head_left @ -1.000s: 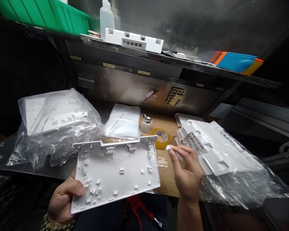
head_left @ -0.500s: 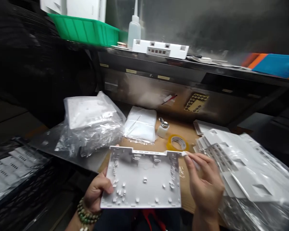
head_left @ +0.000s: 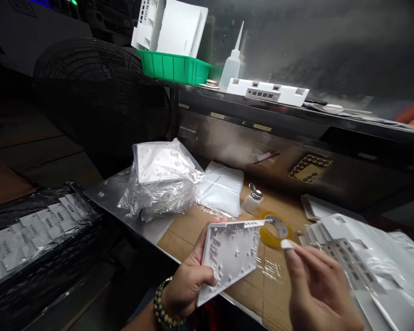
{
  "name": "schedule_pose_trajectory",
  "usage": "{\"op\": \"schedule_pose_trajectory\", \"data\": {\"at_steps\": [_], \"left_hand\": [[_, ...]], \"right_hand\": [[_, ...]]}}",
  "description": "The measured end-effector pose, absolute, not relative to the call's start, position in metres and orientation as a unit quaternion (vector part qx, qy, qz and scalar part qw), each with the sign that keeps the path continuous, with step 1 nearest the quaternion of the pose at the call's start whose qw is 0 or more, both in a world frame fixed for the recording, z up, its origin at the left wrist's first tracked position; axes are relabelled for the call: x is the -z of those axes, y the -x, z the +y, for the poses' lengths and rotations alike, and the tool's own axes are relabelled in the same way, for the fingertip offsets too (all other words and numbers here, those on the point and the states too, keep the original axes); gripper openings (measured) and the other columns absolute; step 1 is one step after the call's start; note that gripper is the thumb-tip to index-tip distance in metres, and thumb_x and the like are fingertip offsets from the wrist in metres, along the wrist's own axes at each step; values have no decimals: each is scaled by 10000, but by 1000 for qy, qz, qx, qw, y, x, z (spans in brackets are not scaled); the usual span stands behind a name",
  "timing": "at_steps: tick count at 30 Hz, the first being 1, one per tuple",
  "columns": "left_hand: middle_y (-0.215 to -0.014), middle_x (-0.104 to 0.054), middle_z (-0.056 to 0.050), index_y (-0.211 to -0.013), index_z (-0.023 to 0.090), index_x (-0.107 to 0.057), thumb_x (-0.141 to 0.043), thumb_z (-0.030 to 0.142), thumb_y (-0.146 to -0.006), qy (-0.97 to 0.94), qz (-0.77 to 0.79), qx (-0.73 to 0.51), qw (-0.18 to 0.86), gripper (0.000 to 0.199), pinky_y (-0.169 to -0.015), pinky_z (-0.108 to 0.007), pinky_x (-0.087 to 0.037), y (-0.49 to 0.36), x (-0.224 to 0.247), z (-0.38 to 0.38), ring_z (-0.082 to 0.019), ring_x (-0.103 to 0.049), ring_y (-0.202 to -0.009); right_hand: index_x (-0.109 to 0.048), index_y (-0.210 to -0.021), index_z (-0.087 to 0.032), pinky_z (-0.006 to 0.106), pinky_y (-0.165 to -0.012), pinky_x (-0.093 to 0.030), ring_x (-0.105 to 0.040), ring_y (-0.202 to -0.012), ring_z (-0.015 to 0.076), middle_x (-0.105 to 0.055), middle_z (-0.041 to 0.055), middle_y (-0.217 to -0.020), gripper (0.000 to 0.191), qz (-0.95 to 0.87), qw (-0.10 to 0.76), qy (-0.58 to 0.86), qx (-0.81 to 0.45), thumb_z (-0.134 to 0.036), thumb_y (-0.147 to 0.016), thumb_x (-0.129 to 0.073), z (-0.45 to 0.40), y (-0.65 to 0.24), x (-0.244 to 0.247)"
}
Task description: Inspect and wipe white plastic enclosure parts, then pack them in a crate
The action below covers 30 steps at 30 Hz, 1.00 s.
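My left hand [head_left: 193,276] grips the left edge of a white plastic housing panel [head_left: 232,253], thumb on its inner face. The panel is tilted, its inside with small posts and clips turned toward the right. My right hand [head_left: 320,285] is apart from the panel, to its right, with thumb and fingers pinched on a small white scrap [head_left: 286,244]; whether it is cloth or paper I cannot tell. Behind the panel lies a roll of yellow tape [head_left: 276,230]. A pump bottle with a metal top [head_left: 253,200] stands just beyond it.
Bagged white panels [head_left: 165,179] are piled at the left beside flat plastic bags [head_left: 222,188]. More white housings [head_left: 362,257] are stacked at right. A shelf holds a green basket [head_left: 175,68], a squeeze bottle [head_left: 230,69] and a white housing [head_left: 267,92]. A crate of parts [head_left: 37,230] stands lower left.
The panel has turned from facing me to a slant. My right hand has come away from its top right corner, still pinching the white scrap. The view has swung left.
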<state>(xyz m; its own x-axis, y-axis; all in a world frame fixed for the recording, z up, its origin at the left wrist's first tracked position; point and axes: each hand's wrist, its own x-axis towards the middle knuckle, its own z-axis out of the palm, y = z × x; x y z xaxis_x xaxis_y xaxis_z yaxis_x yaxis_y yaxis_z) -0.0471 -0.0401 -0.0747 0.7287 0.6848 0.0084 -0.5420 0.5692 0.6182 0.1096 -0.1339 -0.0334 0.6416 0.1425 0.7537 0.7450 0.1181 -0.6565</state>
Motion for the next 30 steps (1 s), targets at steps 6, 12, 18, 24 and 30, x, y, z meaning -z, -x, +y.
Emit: {"op": "schedule_pose_trajectory", "data": {"at_steps": [6,12,18,24,30], "left_hand": [[-1650,-318,144,-1468,481,-471,-517,-67,-700,-427,51,-381,819,945,-1266,-346,-177,24,70,-57,-217,-254,-1538],[-1660,-289,151,-1507,486,-404,-474,-67,-738,-462,13,-388,797,949,-1292,-387,-52,21,67,-58,-212,-145,-1568],[-1669,-255,164,-1502,492,-405,-462,-64,-756,-478,45,-390,786,932,-1291,-367,-36,19,72,-59,-201,-130,-1570],[-1677,-240,151,-1516,485,-385,-483,-37,-794,-479,76,-393,781,896,-1292,-376,-49,19,71,-61,-212,-113,-1573],[-1680,-238,141,-1516,466,-400,-520,-27,-790,-467,81,-401,784,886,-1293,-372,-49,16,73,-60,-221,-115,-1573]], "right_hand": [[-771,-1019,-251,344,-757,-530,-657,-870,187,-673,33,-964,244,-460,663,540,240,-75,-857,-720,-115,-66,4],[-771,-1030,-247,330,-802,-536,-656,-888,171,-669,28,-981,244,-450,653,555,253,-79,-857,-731,-112,-73,9],[-774,-1055,-264,357,-796,-546,-664,-868,183,-680,31,-982,319,-445,634,558,297,-49,-820,-761,-112,-75,14],[-765,-1112,-277,368,-733,-556,-661,-849,197,-682,38,-984,419,-456,625,546,320,-18,-783,-782,-109,-73,17],[-768,-1092,-261,352,-721,-563,-667,-854,195,-685,36,-977,381,-476,618,543,310,-38,-783,-789,-108,-73,14]]}}
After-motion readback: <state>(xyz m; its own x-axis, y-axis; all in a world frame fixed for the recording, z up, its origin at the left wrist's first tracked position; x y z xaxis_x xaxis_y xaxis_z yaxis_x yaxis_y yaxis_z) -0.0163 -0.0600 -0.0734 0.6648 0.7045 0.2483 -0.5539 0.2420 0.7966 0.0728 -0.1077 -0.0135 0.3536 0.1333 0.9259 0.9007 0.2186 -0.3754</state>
